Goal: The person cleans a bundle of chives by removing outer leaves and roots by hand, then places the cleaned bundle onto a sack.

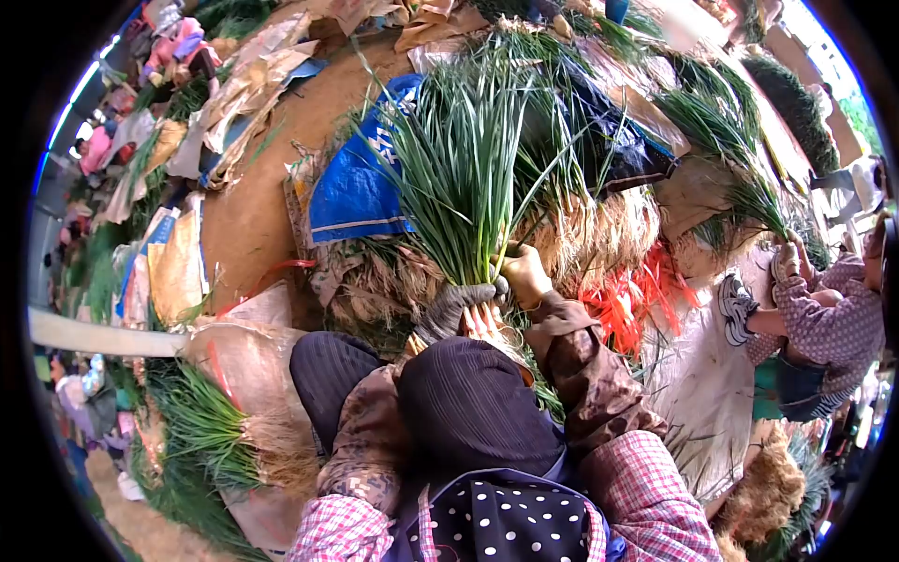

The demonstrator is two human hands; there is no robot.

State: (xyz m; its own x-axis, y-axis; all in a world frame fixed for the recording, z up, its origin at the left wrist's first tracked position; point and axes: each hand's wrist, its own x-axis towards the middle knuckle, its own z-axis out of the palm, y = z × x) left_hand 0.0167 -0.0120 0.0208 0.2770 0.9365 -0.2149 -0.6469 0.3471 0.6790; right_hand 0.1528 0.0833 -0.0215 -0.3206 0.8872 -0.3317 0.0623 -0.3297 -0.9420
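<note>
My left hand (442, 315), in a dark grey glove, is wrapped round the lower stems of a bunch of scallion-like greens (464, 173). The long green leaves fan upward, away from me, and the pale stem ends (484, 325) show below the glove, above my knee. My right hand (525, 273) is at the right side of the same stems, its fingers curled against them and partly hidden. Just beyond my hands lie heaps of the same greens, with tan, stringy roots (599, 229) facing me. Red plastic ties (626, 304) lie right of my right hand.
A blue sack (361, 183) lies behind the bunch at left, and a dark blue sack (623, 131) at right. More greens (201, 421) lie on sacking at lower left. A co-worker (829, 309) sits at right, holding greens. A pale bar (108, 335) juts in from the left.
</note>
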